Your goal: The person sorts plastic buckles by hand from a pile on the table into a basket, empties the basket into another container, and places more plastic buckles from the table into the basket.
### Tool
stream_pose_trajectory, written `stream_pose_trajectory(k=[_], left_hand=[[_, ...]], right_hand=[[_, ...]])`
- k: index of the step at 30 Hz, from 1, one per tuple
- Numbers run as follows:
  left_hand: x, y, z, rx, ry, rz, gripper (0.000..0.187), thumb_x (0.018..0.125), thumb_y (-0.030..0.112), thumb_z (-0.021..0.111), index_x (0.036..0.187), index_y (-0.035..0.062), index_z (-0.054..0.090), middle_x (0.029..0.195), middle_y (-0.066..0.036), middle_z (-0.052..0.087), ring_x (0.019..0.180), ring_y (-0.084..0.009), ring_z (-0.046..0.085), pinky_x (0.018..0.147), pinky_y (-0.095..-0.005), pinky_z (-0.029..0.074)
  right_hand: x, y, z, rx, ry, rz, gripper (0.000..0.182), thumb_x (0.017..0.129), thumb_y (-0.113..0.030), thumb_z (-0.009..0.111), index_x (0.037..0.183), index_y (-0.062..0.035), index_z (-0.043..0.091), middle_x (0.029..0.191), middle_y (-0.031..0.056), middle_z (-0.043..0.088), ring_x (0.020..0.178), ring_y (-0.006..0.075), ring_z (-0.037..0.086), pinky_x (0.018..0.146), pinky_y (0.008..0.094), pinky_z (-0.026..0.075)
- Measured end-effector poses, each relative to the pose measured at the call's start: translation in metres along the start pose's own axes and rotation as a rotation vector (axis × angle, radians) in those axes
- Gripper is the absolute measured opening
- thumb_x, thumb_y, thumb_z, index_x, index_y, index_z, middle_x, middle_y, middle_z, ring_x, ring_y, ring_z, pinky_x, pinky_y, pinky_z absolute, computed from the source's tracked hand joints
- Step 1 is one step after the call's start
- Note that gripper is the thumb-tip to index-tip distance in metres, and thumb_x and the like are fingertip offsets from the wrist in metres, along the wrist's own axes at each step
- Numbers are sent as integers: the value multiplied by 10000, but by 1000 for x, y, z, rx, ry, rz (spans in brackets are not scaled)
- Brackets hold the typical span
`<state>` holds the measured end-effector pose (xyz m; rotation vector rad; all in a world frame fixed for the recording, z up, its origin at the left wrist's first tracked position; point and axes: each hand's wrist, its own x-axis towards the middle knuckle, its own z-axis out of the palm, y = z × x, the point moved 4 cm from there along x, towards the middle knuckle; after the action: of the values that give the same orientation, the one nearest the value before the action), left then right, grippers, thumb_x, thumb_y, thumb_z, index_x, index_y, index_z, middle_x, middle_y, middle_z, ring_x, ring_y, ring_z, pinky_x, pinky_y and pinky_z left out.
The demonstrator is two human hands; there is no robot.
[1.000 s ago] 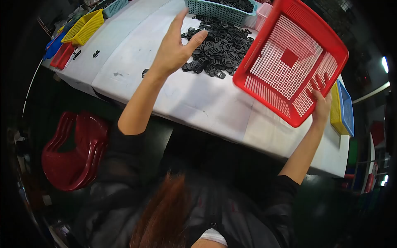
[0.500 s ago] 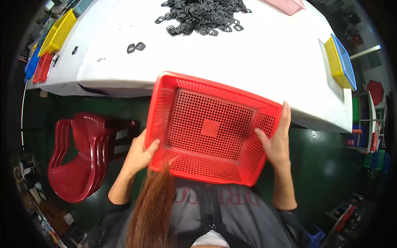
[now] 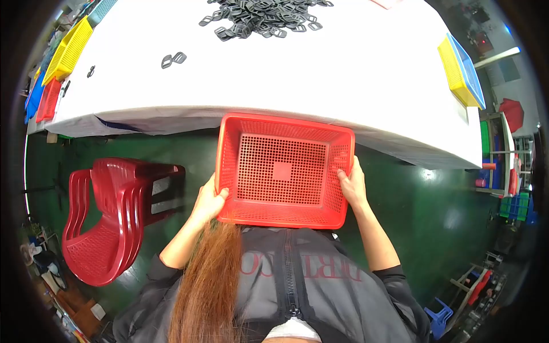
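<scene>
A red plastic basket (image 3: 281, 214) with a perforated floor and walls is held in front of my body, just before the table's near edge. Nothing lies inside it. My left hand (image 3: 210, 200) grips its left side, thumb over the rim. On the opposite side my right hand (image 3: 351, 183) clasps the rim, with the thumb inside and the fingers behind the wall. Beyond the basket, a heap of black plastic buckles (image 3: 260, 16) lies on the table, and a pair of loose buckles (image 3: 173, 60) sits apart to the left.
The white-covered table (image 3: 320, 77) spans the view ahead. A yellow basket (image 3: 68, 51) and a small red basket (image 3: 49, 100) stand at its left end, a yellow-and-blue basket pair (image 3: 460, 71) at its right. Stacked dark red chairs (image 3: 108, 223) stand on the green floor to my left.
The red basket has moved left and closer to level, and appears smaller, lower from the camera. Both hands have kept their hold and moved with it. The view has shifted slightly.
</scene>
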<state>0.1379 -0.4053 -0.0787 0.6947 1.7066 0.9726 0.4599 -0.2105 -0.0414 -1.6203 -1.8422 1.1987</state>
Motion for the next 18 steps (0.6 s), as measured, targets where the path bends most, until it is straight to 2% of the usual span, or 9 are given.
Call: stream_pose_trajectory(k=[4, 6, 7, 9, 11, 13, 14, 16, 18], left_hand=[[2, -1, -3, 39, 14, 5, 530, 885, 55, 569, 1399, 72, 442, 1236, -149, 636, 1166, -232, 592, 1024, -359, 422], [4, 0, -4, 121, 43, -3, 535, 888, 104, 610, 1397, 70, 449, 1272, -166, 609, 1196, -269, 575, 1042, -373, 414], [4, 22, -10, 239, 191, 174, 524, 898, 84, 591, 1401, 59, 444, 1287, -162, 593, 1208, -250, 558, 1040, -359, 412], [5, 83, -24, 486, 499, 536, 503, 920, 45, 551, 1410, 39, 435, 1317, -153, 560, 1232, -213, 524, 1034, -330, 409], [23, 147, -39, 463, 580, 760, 489, 899, 45, 563, 1380, 52, 474, 1350, -208, 520, 1265, -299, 505, 1028, -372, 422], [69, 191, -35, 534, 362, 804, 448, 897, 62, 562, 1340, 35, 506, 1379, -228, 481, 1272, -369, 478, 1044, -410, 405], [101, 209, -33, 582, 412, 858, 469, 904, 120, 572, 1345, -7, 475, 1377, -242, 470, 1282, -387, 449, 1063, -435, 372], [188, 225, -40, 593, 566, 857, 563, 908, 257, 586, 1362, -40, 437, 1385, -259, 447, 1304, -420, 394, 1091, -486, 311], [252, 229, -44, 583, 613, 678, 682, 885, 399, 598, 1386, -25, 413, 1401, -274, 418, 1329, -443, 343, 1107, -535, 250]], right_hand=[[13, 10, 13, 71, 11, 14, 338, 866, -5, 559, 1196, -38, 493, 1044, 184, 676, 983, 327, 670, 838, 402, 512], [11, 11, 8, 29, 22, -30, 477, 861, -28, 599, 1310, -27, 440, 1149, 207, 628, 1085, 352, 617, 911, 417, 479], [8, 1, 6, 1, 60, -48, 539, 855, -37, 624, 1352, -19, 415, 1207, 217, 595, 1150, 359, 579, 949, 423, 458], [6, -51, -13, -314, 345, -393, 632, 837, -47, 668, 1396, -5, 377, 1294, 230, 511, 1217, 383, 494, 1005, 444, 411], [19, -102, -24, -402, 507, -763, 533, 821, -22, 673, 1314, 3, 471, 1266, 243, 505, 1136, 383, 506, 967, 460, 420], [55, -155, -14, -331, 325, -949, 416, 789, 15, 638, 1199, -10, 576, 1212, 217, 548, 1102, 374, 533, 931, 456, 441], [81, -176, -5, -388, 290, -1022, 449, 769, -4, 651, 1211, -34, 573, 1248, 212, 525, 1160, 395, 496, 965, 452, 428], [156, -189, 11, -355, 269, -920, 594, 770, -121, 717, 1321, -65, 503, 1340, 242, 462, 1262, 405, 426, 1042, 450, 382], [241, -176, 22, -306, 218, -579, 890, 711, -351, 802, 1441, -80, 371, 1443, 282, 342, 1351, 423, 326, 1110, 518, 284]])
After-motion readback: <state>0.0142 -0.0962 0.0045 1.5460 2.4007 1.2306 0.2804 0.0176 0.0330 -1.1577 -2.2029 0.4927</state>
